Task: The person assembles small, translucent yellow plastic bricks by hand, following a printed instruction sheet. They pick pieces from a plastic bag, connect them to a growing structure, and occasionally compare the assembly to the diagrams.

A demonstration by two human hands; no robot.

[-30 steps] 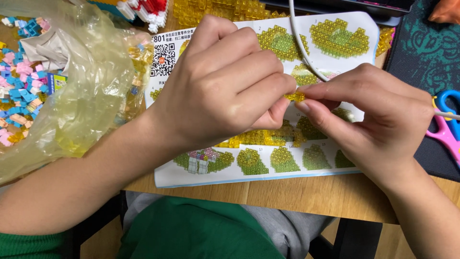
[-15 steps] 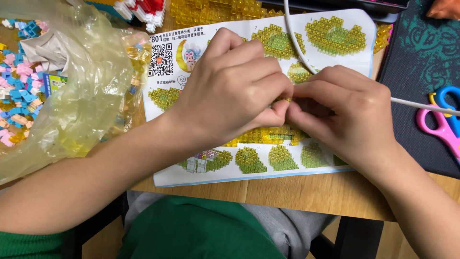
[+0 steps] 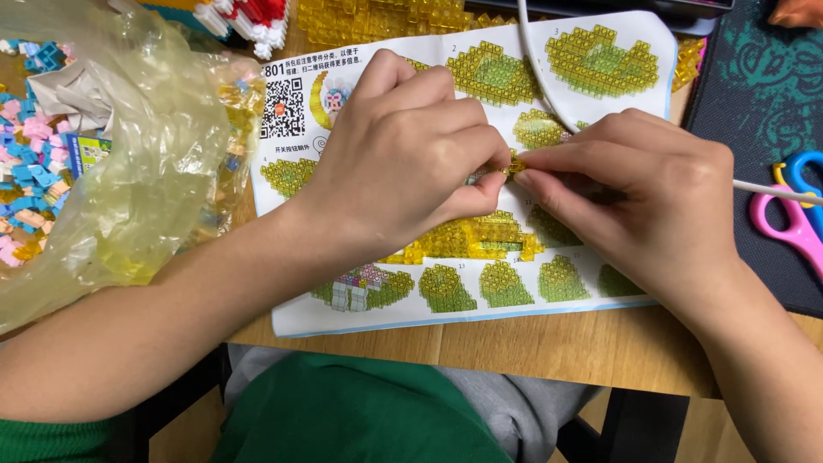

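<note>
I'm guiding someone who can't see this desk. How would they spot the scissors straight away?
Start at the big white instruction sheet on the wooden table, then go past the right hand to the dark mat at the right edge. The scissors lie on it, partly cut off by the frame: pink and blue handles, unlike the yellow bricks.

We see a glossy paper instruction sheet (image 3: 446, 317), a crinkled clear plastic bag (image 3: 129, 171), translucent yellow plastic bricks (image 3: 480, 236) and a smooth wooden table (image 3: 531, 351).
</note>
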